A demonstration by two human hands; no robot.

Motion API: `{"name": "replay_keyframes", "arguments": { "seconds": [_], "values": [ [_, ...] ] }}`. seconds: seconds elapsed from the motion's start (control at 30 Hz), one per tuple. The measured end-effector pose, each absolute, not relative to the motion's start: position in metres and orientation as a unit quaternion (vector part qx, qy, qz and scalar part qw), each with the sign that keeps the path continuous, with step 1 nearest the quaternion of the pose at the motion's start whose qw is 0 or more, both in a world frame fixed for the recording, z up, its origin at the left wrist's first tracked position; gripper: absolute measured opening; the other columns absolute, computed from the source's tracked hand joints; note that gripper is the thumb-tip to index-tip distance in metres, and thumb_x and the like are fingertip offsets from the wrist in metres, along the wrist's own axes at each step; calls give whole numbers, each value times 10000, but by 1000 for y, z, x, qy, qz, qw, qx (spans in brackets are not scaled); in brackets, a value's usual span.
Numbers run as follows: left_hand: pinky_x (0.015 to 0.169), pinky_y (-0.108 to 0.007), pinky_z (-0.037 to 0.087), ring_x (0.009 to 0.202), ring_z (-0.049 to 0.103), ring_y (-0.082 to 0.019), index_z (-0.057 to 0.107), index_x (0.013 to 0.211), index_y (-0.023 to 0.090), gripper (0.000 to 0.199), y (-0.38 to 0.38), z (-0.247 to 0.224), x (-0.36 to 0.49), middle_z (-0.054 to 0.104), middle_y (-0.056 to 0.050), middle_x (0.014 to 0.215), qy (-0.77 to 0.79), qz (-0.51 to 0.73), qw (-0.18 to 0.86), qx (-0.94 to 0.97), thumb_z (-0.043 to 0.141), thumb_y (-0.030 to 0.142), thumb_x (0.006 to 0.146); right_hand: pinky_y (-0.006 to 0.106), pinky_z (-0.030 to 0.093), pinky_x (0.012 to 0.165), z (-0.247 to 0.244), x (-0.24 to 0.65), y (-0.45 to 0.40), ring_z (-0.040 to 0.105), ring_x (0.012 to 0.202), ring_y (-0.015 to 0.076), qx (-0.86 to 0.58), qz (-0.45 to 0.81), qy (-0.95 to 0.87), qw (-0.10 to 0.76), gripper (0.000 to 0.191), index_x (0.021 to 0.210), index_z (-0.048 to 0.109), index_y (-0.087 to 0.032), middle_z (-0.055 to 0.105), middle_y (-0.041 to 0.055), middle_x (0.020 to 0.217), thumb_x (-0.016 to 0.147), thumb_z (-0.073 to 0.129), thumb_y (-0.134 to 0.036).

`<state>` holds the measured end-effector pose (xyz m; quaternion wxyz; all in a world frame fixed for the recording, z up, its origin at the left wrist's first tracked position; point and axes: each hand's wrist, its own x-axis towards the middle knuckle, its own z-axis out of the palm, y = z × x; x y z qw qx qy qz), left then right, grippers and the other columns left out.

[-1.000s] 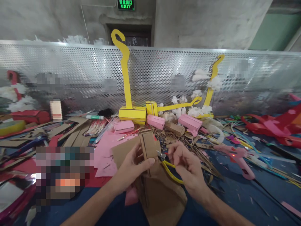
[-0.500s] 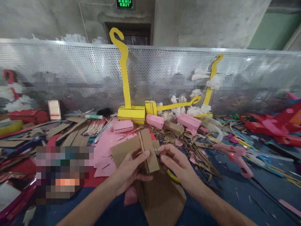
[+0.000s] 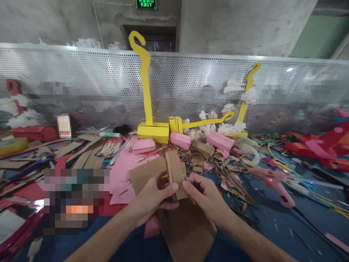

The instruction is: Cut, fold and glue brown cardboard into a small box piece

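My left hand (image 3: pixel 156 194) grips a folded piece of brown cardboard (image 3: pixel 176 171) by its left side, the thumb lying on its front face. At the cardboard's right edge is my right hand (image 3: pixel 203 189), its thumb and forefinger pinched together. A small metallic tip shows at those fingers; what it belongs to is hidden by the hand. Behind and left of the folded piece lies a flat cardboard sheet (image 3: pixel 144 174). Below both hands a larger cardboard sheet (image 3: pixel 191 233) slopes toward me.
A pink glue gun (image 3: pixel 272 178) with a red light lies to the right. Pink boxes (image 3: pixel 143 145) and a yellow hook-necked cardboard form (image 3: pixel 153 131) stand at the back, before a perforated metal screen (image 3: pixel 174 80). Cardboard scraps (image 3: pixel 231 174) and pink sheets (image 3: pixel 127 174) surround the hands.
My right fingers have closed in on the cardboard's right edge, and the yellow curved thing below that hand is now out of sight. The folded cardboard has shifted slightly right.
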<state>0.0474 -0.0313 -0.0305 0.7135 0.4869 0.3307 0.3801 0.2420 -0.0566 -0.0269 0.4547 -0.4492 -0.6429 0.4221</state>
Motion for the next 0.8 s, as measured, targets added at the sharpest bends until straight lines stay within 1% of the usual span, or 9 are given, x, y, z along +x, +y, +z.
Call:
{"name": "replay_keyframes", "arguments": {
  "seconds": [0.17, 0.33, 0.47, 0.67, 0.8],
  "values": [
    [801, -348, 634, 1266, 605, -316, 510, 1381, 279, 646, -31, -30, 46, 562, -136, 1439, 330, 374, 721, 481, 813, 375, 819, 240, 283, 509, -31, 242, -55, 375, 521, 96, -440, 438, -637, 456, 422, 726, 491, -206, 436, -70, 564, 959, 579, -548],
    [842, -394, 631, 1263, 606, -319, 516, 1371, 276, 620, -32, -29, 46, 566, -139, 1429, 319, 381, 732, 466, 806, 357, 828, 255, 270, 524, -31, 242, -54, 353, 547, 104, -443, 423, -638, 467, 413, 722, 491, -209, 410, -69, 584, 966, 570, -532],
    [845, -397, 634, 1260, 607, -319, 508, 1363, 267, 598, -32, -27, 46, 558, -140, 1430, 320, 388, 732, 459, 794, 341, 842, 261, 283, 547, -29, 242, -56, 357, 581, 111, -447, 404, -644, 472, 402, 713, 490, -207, 417, -59, 626, 976, 558, -504],
    [845, -397, 636, 1246, 616, -318, 484, 1378, 265, 609, -32, -24, 48, 544, -141, 1435, 317, 389, 730, 465, 785, 330, 852, 260, 280, 549, -27, 242, -56, 341, 592, 115, -453, 386, -656, 465, 383, 718, 484, -207, 402, -58, 638, 976, 550, -484],
    [794, -373, 647, 1178, 656, -305, 489, 1369, 262, 618, -32, -24, 49, 552, -141, 1426, 327, 388, 724, 466, 797, 330, 838, 256, 277, 549, -25, 241, -57, 339, 595, 114, -457, 382, -660, 459, 379, 714, 466, -209, 381, -61, 639, 970, 550, -476]
  ]
}}
